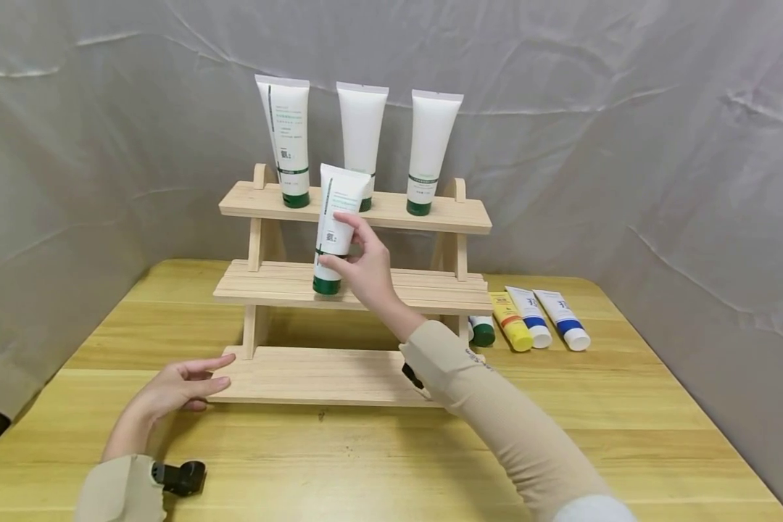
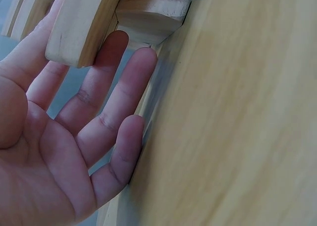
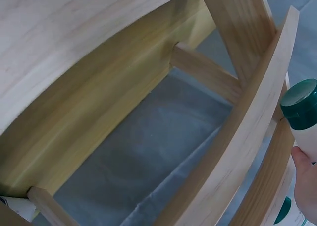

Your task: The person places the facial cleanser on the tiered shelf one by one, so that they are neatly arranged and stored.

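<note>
My right hand [image 1: 365, 268] pinches a white squeeze tube with a green cap [image 1: 339, 232], thumb on one side and fingers on the other. The tube is upright, cap down, slightly tilted, over the middle shelf [image 1: 417, 286] of a wooden three-step display stand. In the right wrist view, its green cap [image 3: 299, 104] shows close beside a shelf edge. At the stand's left end my left hand [image 1: 176, 391] touches the bottom shelf [image 1: 326, 373]. In the left wrist view, that hand's loosely extended fingers [image 2: 99, 97] lie around the end of a board [image 2: 84, 28].
On the top shelf [image 1: 385, 206] stand three similar tubes, at left [image 1: 290, 138], centre [image 1: 362, 123] and right [image 1: 431, 145]. Right of the stand, a yellow tube [image 1: 512, 322], two blue-banded tubes and a partly hidden green-capped tube [image 1: 483, 332] lie on the table [image 1: 626, 406]. Grey cloth hangs behind.
</note>
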The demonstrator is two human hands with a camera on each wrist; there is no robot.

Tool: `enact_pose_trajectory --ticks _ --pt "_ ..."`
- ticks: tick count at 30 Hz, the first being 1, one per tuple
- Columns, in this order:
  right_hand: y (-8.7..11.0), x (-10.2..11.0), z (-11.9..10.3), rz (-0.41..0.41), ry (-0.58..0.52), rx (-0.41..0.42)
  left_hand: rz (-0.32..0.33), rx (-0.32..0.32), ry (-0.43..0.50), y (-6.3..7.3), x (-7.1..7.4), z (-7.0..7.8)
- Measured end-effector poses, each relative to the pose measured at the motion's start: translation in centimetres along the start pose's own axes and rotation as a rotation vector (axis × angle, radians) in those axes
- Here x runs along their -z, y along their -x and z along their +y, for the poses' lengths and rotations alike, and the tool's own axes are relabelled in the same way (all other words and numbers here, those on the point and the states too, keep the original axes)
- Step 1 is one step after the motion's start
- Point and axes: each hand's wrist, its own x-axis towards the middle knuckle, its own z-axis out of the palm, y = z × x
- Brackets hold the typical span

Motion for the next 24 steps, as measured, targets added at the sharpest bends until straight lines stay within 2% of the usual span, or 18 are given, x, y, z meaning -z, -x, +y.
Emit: enact_pose_trajectory --ticks 6,16,24 --pt "-0.4 -1.1 -0.1 -0.019 0.035 -0.003 -0.001 0.000 -0.012 0.0 0.1 -0.1" --pt "-1.0 -3.2 -0.3 -0.098 0.153 0.053 -0.005 -0.003 0.010 0.0 0.0 -0.2" --pt "-1.2 -4.2 0.3 -0.145 0.158 0.103 -0.006 0.000 -0.003 -0.1 0.1 -0.2"
